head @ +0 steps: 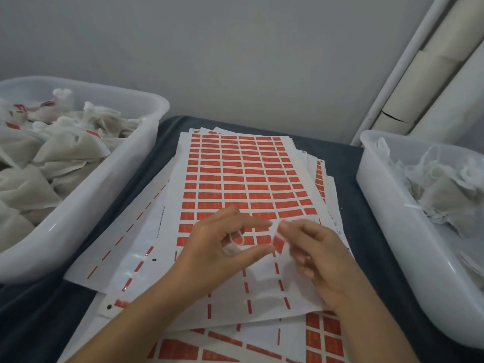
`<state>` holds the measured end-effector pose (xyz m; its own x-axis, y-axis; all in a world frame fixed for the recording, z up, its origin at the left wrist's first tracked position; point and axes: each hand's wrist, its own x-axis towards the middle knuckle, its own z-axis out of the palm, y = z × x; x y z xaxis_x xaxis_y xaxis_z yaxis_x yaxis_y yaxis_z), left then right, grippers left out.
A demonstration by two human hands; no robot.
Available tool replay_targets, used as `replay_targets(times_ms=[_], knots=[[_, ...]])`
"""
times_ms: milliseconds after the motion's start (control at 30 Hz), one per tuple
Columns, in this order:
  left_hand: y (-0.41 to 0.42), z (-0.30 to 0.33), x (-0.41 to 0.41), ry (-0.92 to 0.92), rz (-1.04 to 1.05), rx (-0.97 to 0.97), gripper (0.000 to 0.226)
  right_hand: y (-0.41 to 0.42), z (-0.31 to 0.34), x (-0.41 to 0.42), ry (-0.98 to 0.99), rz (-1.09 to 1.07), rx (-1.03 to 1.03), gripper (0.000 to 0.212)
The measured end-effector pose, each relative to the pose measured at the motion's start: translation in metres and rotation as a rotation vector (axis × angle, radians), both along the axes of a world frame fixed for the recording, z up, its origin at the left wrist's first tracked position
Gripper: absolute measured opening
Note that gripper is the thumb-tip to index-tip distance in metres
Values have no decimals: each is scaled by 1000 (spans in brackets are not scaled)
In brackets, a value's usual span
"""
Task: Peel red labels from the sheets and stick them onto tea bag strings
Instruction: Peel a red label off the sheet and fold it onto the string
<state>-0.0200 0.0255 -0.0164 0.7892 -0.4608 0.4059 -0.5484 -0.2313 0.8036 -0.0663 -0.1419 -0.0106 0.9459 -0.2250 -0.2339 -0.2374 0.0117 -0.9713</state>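
Right hand (313, 247) pinching a red label (278, 243) beside left hand (222, 242), fingers curled around white string (237, 238).

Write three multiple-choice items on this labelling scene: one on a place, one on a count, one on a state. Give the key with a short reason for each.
1. Where do the label sheets lie?
A. Inside the left tub
B. Between the two tubs, on the dark cloth
C. Against the wall

2. How many white plastic tubs show?
A. One
B. Two
C. Four

3. What state is the near end of the top sheet in?
A. Still full of labels
B. Labels gone, only thin red strips left
C. Folded over

Key:
1 B: the sheets sit on the dark cloth, with the left tub and right tub either side.
2 B: one tub on each side, both holding tea bags.
3 B: below the left hand and right hand, which holds a red label, the backing is bare white apart from the strips.
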Motion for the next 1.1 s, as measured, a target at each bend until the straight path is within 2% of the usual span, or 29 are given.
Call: replay_targets(times_ms=[67,133,267,433,533,700,800,900,1000,1100], knots=[[-1,-1,-1,10,-3,20,34,1,0,0,-139,-141,-92,31],[-1,-2,-1,21,-11,27,44,8,2,0,-218,-83,-125,38],[-1,-8,-1,-16,-70,62,59,29,-3,0,-202,142,-128,57],[-3,-16,-1,-164,-78,199,74,30,-12,-2,-175,124,-97,67],[-2,-13,-1,-110,-72,147,62,25,-10,-1,-224,65,-111,75],[-1,-7,2,64,7,8,15,14,-8,2,-304,-125,-76,69],[-2,-3,3,96,7,-17,16,15,-10,2,-293,-168,-107,62],[-1,-2,5,256,38,-111,14,17,-9,2,-274,-205,-144,55],[2,-4,8,332,78,-142,6,13,-3,-1,-300,-272,-222,37],[3,-2,9,355,67,-105,3,9,4,-5,-399,-150,-352,28]])
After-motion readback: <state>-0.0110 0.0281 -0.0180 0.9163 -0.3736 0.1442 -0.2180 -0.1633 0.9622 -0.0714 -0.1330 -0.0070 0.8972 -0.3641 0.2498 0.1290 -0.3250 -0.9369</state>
